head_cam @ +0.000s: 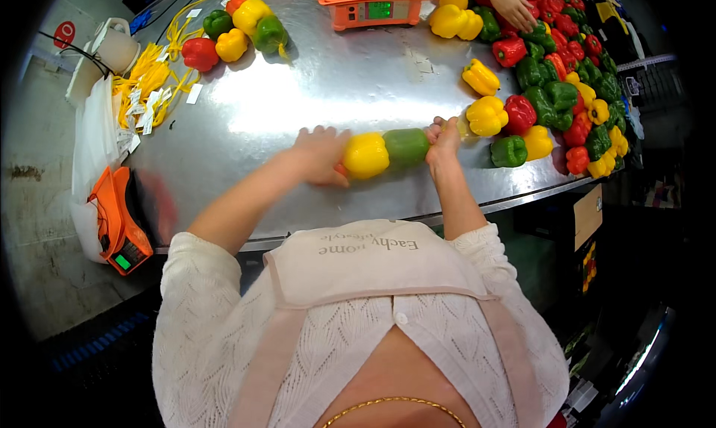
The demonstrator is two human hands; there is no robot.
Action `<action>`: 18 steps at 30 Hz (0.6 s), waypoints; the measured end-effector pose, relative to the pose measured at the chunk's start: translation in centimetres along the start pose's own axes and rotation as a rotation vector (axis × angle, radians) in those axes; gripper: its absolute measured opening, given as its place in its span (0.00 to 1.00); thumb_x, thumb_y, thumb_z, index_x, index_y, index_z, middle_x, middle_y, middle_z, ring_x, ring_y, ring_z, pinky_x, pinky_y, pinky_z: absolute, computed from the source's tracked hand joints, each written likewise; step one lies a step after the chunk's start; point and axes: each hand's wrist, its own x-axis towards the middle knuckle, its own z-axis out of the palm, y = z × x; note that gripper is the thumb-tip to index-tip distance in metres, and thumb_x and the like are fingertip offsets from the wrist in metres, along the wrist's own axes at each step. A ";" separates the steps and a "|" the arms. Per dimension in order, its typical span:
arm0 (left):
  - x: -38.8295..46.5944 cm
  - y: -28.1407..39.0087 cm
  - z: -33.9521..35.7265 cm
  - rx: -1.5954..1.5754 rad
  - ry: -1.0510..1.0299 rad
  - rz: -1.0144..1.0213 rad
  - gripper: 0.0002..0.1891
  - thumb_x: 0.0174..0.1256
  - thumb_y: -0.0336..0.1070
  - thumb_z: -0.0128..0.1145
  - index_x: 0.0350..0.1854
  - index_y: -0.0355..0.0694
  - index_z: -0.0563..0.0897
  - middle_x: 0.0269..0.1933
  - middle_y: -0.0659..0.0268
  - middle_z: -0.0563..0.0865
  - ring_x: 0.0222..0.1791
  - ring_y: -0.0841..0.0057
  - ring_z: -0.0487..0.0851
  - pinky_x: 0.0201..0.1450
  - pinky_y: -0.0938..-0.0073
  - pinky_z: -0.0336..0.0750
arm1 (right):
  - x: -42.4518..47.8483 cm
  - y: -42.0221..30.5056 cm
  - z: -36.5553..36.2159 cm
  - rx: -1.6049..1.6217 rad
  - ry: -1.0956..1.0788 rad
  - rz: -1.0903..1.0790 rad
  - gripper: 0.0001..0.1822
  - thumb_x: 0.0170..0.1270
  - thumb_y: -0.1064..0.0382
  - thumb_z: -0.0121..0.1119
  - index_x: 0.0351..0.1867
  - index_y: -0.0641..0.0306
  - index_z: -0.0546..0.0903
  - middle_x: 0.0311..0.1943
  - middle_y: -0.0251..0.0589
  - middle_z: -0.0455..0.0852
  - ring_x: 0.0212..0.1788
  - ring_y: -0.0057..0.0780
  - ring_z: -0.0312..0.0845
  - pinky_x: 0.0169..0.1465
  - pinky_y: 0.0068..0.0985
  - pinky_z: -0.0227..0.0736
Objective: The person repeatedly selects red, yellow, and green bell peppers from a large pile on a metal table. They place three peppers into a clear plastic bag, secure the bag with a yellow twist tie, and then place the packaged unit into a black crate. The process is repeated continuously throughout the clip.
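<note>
My left hand [321,154], slightly blurred, curls over the left end of a short row of bell peppers. A bit of a red-orange bell pepper [340,170] shows under its fingers. Beside it lie a yellow bell pepper [366,155] and a green bell pepper [407,147], end to end above the steel table. At the row's right end my right hand [444,142] is closed against the green one. A pale yellowish, see-through strip [463,127], apparently netting, sticks out past my right fingers; most of it is hidden.
An orange scale [369,11] stands at the back; another orange scale [120,226] is at the left corner. Yellow netting with white tags [146,84] lies left, near a mixed pepper group [232,44]. Loose peppers [551,103] fill the right, where another person's hand [512,8] reaches in.
</note>
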 end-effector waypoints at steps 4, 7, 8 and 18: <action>2.1 3.7 1.7 -0.023 0.176 0.038 0.49 0.50 0.58 0.72 0.72 0.41 0.64 0.59 0.51 0.78 0.61 0.55 0.76 0.60 0.55 0.72 | 0.0 0.3 -0.3 0.057 0.033 0.022 0.30 0.78 0.38 0.38 0.32 0.65 0.72 0.13 0.27 0.56 0.15 0.21 0.46 0.23 0.23 0.51; 2.8 4.0 1.8 -0.061 0.148 0.052 0.48 0.51 0.59 0.71 0.72 0.39 0.65 0.61 0.52 0.77 0.61 0.55 0.77 0.59 0.54 0.73 | 0.1 0.5 -0.8 0.091 0.034 0.027 0.29 0.78 0.37 0.37 0.32 0.62 0.71 0.13 0.27 0.56 0.15 0.22 0.46 0.23 0.24 0.53; 2.7 3.8 1.8 -0.080 0.140 0.070 0.48 0.51 0.59 0.71 0.71 0.39 0.65 0.61 0.51 0.77 0.61 0.55 0.77 0.59 0.54 0.73 | 1.0 1.2 -1.6 0.105 0.020 0.034 0.29 0.78 0.37 0.37 0.31 0.62 0.71 0.13 0.27 0.56 0.15 0.23 0.47 0.23 0.25 0.53; 0.8 6.8 -9.0 -0.811 0.415 0.362 0.59 0.44 0.40 0.81 0.78 0.40 0.54 0.71 0.50 0.69 0.67 0.64 0.73 0.68 0.65 0.70 | -15.8 -7.1 9.7 -0.117 -0.771 -0.057 0.27 0.76 0.35 0.43 0.32 0.55 0.73 0.15 0.23 0.60 0.15 0.13 0.50 0.20 0.19 0.49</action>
